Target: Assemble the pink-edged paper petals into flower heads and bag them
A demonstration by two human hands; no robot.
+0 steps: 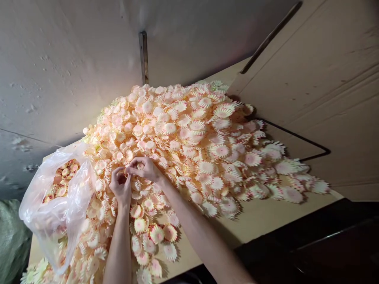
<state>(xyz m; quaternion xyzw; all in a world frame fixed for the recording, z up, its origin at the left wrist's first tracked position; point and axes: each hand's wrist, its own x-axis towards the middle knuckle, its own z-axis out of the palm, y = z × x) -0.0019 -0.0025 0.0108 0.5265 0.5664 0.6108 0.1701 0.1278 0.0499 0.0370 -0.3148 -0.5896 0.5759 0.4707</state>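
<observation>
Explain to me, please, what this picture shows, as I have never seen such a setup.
There is no machine here: one camera, worn on a person's head, looks forward and down at their bare hands. The left hand and right hand meet at the fingertips; anything between them is too small to tell. Around them, pale, frilly, flower-like pieces lie heaped on a light tabletop. To the left, a translucent plastic bag holds more, with redder edges.
</observation>
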